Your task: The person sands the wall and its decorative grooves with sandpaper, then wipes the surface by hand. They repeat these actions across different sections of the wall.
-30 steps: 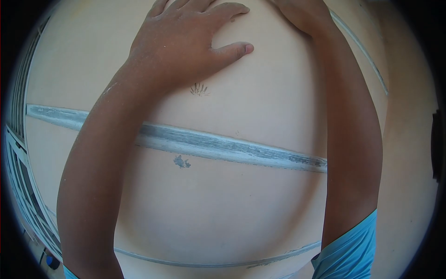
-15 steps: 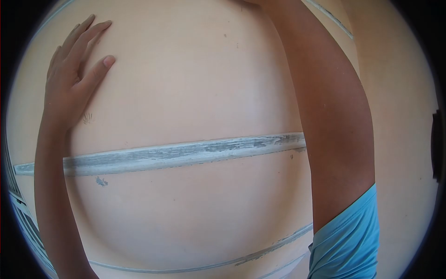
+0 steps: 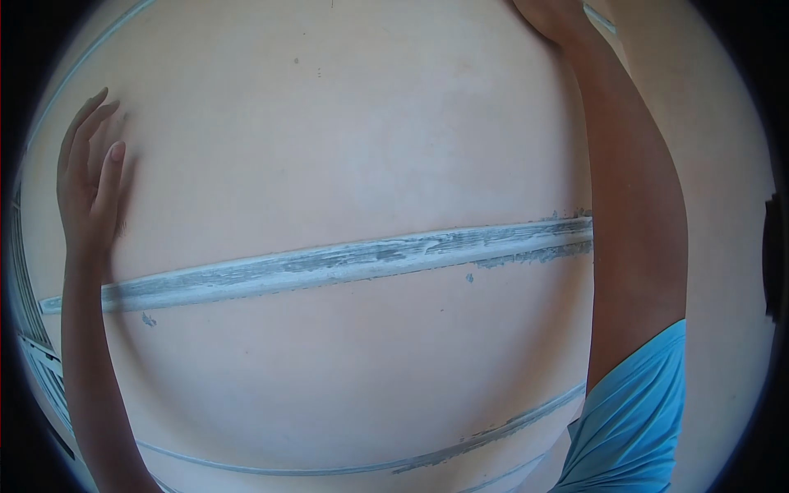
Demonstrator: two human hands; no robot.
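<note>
My left hand (image 3: 89,185) is raised at the left in front of a pale peach wall (image 3: 370,148). Its fingers point up, somewhat apart and slightly curved, and nothing is in it. A shadow falls on the wall beside them. At the top right, the lower part of my right hand (image 3: 551,15) shows by the wall. Its fingers are cut off by the upper edge of the view. The right arm, in a light blue sleeve, runs down the right side.
A worn grey-white strip (image 3: 353,261) crosses the wall, rising to the right. Thinner strips run near the bottom (image 3: 329,472) and at the upper left (image 3: 107,33). A slatted frame (image 3: 45,361) stands at the left edge, a dark object (image 3: 772,259) at the right edge.
My left hand has moved down and left in the view, its fingers now closer together. The right arm has shifted right, and more of the right hand's base shows.
</note>
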